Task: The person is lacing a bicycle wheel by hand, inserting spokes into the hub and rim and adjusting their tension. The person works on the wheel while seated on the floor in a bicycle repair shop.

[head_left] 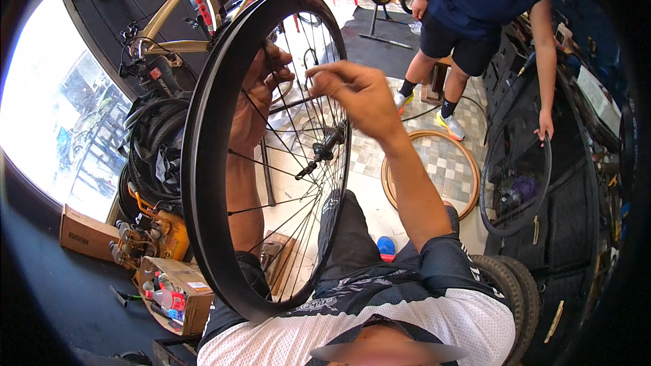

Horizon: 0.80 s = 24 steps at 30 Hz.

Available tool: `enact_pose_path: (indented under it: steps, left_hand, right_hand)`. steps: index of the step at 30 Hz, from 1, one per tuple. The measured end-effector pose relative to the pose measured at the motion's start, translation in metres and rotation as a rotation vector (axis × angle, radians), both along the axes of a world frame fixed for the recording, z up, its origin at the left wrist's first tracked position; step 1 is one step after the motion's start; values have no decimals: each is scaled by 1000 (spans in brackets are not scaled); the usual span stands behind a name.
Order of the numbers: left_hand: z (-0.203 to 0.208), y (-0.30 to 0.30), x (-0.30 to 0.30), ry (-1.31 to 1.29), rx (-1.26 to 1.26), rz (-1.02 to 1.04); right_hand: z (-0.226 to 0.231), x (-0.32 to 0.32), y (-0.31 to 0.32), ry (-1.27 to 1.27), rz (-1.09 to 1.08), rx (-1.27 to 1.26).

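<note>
Left of the right hand [356, 95], pinched closed on I couldn't tell what, stood the wheel [207, 149], hub [327, 145] and spokes [271, 205] in, rim [213, 244] bare, remaining work unclear; the left hand [261, 81] reached behind spokes, grip uncertain

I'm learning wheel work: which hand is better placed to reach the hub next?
Probably the right hand: in this view it appears nearer the hub, just above it, whereas the left hand appears farther off, closer to the black rim.
</note>
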<state>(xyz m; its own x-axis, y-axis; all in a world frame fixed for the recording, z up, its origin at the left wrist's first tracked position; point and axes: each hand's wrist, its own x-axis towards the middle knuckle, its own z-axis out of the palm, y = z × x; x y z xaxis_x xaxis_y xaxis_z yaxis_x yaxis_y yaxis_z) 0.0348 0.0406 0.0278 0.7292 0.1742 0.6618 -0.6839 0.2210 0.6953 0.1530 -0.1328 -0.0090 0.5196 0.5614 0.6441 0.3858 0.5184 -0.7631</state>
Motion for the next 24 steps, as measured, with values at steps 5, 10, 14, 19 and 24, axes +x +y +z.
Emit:
enact_pose_path:
  steps: [5, 10, 14, 19, 24]
  left_hand:
    - [7, -8, -3, -60, -41, -130]
    - [15, -10, -4, 46, -1, -67]
    - [27, -24, -16, 50, 21, -77]
    - [21, -37, -20, -59, 35, -98]
    - [7, -28, -35, -79, 103, -69]
  right_hand:
    - [-49, 65, 9, -119, -299, -130]
    - [-75, 68, 26, 50, -23, -232]
    - [-58, 61, 34, 123, 110, -119]
    - [-45, 61, 22, 115, 66, 25]
    - [-45, 73, 10, 102, 40, -18]
